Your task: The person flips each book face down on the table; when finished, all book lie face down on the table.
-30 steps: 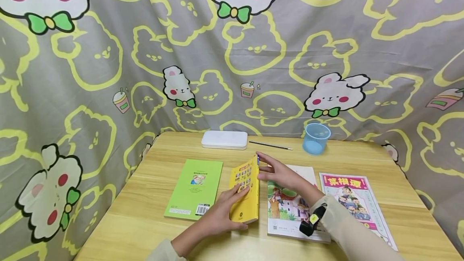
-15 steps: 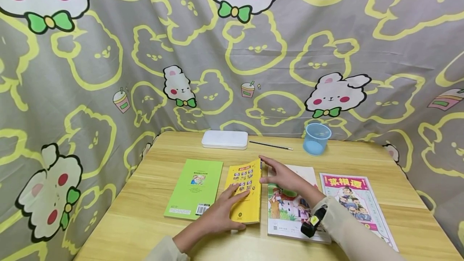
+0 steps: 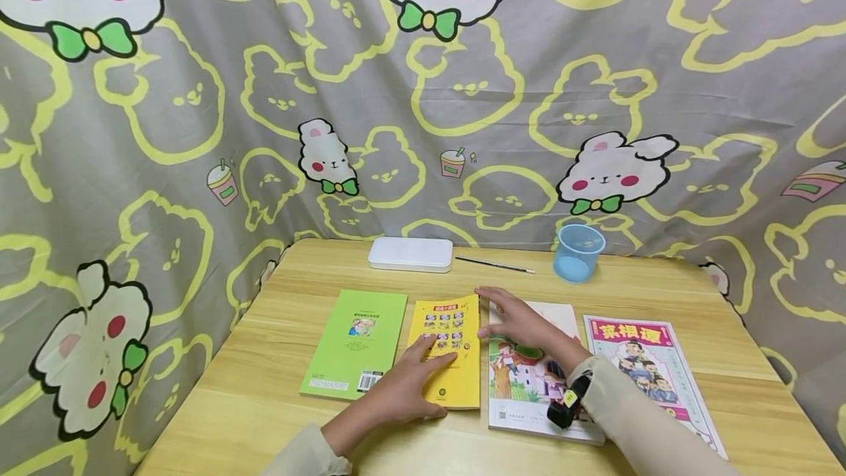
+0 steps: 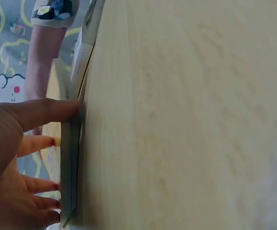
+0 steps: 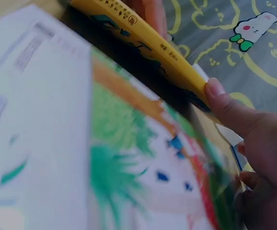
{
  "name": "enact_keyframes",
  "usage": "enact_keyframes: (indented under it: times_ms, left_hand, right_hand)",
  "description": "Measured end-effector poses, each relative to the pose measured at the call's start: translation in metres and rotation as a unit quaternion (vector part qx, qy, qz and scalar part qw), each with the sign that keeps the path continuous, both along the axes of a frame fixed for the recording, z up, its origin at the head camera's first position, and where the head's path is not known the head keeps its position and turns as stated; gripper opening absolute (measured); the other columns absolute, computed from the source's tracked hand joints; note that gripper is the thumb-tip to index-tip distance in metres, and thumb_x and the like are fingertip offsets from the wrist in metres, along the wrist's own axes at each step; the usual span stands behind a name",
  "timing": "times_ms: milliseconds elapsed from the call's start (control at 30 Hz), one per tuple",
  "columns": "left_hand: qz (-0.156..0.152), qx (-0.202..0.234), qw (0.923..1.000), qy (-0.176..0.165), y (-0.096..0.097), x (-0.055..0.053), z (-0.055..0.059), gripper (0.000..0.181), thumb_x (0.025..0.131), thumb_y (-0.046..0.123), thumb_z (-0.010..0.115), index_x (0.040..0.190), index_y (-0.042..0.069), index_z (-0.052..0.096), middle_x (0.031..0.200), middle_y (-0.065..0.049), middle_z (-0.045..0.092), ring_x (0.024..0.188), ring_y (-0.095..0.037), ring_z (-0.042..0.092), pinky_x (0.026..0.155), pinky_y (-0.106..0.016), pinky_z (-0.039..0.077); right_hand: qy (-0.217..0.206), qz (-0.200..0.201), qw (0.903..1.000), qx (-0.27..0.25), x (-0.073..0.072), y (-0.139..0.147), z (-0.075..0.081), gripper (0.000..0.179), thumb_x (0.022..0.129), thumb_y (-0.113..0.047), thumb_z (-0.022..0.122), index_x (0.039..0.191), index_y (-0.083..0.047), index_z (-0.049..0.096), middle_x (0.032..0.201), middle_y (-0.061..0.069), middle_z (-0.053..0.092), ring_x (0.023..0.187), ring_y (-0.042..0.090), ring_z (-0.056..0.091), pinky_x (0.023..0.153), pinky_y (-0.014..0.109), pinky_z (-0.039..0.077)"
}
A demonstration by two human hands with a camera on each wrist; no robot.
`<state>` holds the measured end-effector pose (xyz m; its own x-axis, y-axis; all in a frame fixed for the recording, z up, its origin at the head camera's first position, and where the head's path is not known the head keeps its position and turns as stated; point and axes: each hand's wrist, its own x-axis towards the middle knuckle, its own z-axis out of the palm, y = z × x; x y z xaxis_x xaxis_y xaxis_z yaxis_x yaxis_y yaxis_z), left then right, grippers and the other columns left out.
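A yellow book [image 3: 456,384] lies in the middle of the desk in the head view. My left hand [image 3: 410,386] rests on its cover with spread fingers, and the thumb is at its near edge. In the left wrist view that thumb [image 4: 57,111] lies against the book's edge. At the far right corner, my right hand [image 3: 522,322] touches the book. The right wrist view has the right thumb [image 5: 220,96] on the yellow spine [image 5: 148,40]. Below the right hand and wrist is a picture book with a white border [image 3: 512,380], partly covered by the arm.
A green book [image 3: 357,344] lies to the left, and a pink-and-white comic book [image 3: 661,380] to the right. Along the back stand a white case [image 3: 410,254], a pencil [image 3: 496,264] and a blue translucent cup [image 3: 579,252]. A patterned curtain hangs behind the desk.
The yellow book was tilted up on its spine side and has come down flat. Its right edge moved slightly right. My right hand shifted a little right and down with it.
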<state>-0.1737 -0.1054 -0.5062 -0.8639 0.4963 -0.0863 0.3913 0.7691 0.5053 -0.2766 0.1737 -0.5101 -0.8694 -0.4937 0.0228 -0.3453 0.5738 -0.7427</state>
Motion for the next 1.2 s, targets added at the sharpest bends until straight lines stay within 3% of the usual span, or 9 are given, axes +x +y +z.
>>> enact_keyframes:
  times_ms: [433,933,1200]
  left_hand:
    - [-0.012,-0.033,0.9993,0.014,-0.003,-0.003,-0.001,0.088,0.074,0.04,0.092,0.152,0.035,0.052,0.171,-0.01,0.023,0.157,-0.035,0.021,0.116,-0.061,0.037]
    - [-0.03,-0.037,0.9988,0.013,-0.006,-0.004,0.0,0.085,0.076,0.049,0.088,0.151,0.03,0.054,0.17,-0.013,0.023,0.157,-0.036,0.02,0.118,-0.06,0.035]
    - [-0.023,-0.044,0.9988,0.003,-0.005,-0.004,0.001,0.082,0.077,0.05,0.087,0.151,0.032,0.055,0.171,-0.013,0.022,0.157,-0.036,0.018,0.119,-0.059,0.034]
  right_hand:
    - [0.038,-0.004,0.9972,0.065,-0.002,-0.001,-0.014,0.094,0.085,-0.048,0.081,0.158,-0.004,0.04,0.165,0.02,0.032,0.154,0.043,0.023,0.121,0.063,0.028]
    - [0.037,0.001,0.9957,0.085,0.001,-0.003,-0.01,0.089,0.088,-0.044,0.081,0.155,0.001,0.042,0.165,0.02,0.032,0.155,0.045,0.019,0.119,0.066,0.026]
    - [0.045,0.003,0.9921,0.117,0.002,-0.006,-0.006,0.089,0.089,-0.045,0.08,0.155,0.002,0.042,0.166,0.018,0.031,0.156,0.044,0.018,0.12,0.066,0.026]
